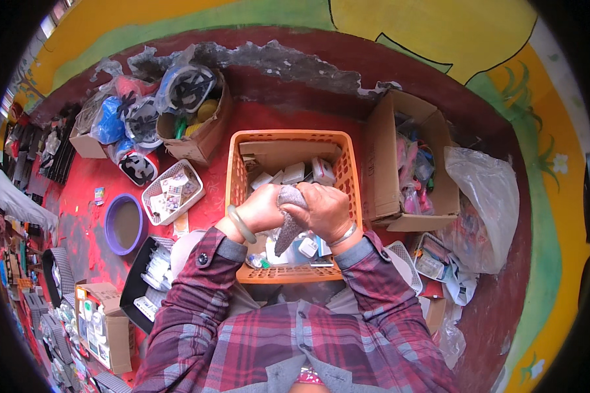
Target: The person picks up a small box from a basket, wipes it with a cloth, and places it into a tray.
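Note:
A grey cloth (287, 236) is bunched between my two hands, its loose end hanging down. My left hand (261, 204), with a pale bangle at the wrist, is closed on one side of it. Pressed close beside it, my right hand (328, 208) grips the cloth too, fingers wrapped round. Both hands are held above an orange plastic basket (288, 135). Inside the basket lie several small white boxes (294, 173) and a white plastic item (308, 247); my hands and the cloth hide part of the contents.
Left of the basket are a white tray (152, 211) of small items, a purple basin (109, 229) and a black bin (130, 288). Cardboard boxes stand at back left (203, 149) and right (381, 157). A clear plastic bag (488, 203) lies far right.

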Available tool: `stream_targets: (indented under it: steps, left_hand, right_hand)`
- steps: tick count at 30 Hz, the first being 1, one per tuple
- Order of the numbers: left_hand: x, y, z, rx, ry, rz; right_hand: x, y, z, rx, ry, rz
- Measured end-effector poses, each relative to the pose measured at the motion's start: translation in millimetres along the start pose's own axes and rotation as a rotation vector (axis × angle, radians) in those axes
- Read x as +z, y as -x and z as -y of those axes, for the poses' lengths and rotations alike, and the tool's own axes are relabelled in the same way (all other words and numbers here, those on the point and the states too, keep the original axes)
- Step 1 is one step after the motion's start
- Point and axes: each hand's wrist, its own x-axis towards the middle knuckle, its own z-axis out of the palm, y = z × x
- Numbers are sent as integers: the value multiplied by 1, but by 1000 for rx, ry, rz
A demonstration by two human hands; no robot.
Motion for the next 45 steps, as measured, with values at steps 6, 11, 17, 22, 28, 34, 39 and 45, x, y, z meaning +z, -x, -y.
stream_targets:
  steps: [6, 11, 17, 22, 28, 34, 39, 45]
  left_hand:
    - [-1, 2, 3, -9, 90, 17]
    - [-3, 1, -1, -71, 29, 82]
    - [-2, 0, -7, 70, -61, 57]
    - [-1, 0, -13, 173, 46, 63]
    - [-4, 7, -21, 105, 44, 98]
    - [-9, 12, -16, 48, -16, 176]
    - [-16, 13, -24, 6, -127, 233]
    - [-13, 17, -12, 97, -106, 164]
  right_hand:
    - [-4, -1, 5, -48, 180, -83]
    - [-4, -1, 7, -11, 131, -126]
    - [-4, 1, 5, 149, -63, -89]
    - [-21, -4, 1, 0, -71, -97]
    - [-33, -4, 0, -120, -61, -46]
    - [-36, -2, 0, -140, -46, -26]
    - [-35, 1, -5, -133, -83, -3]
    - [-33, 2, -4, -155, -110, 16]
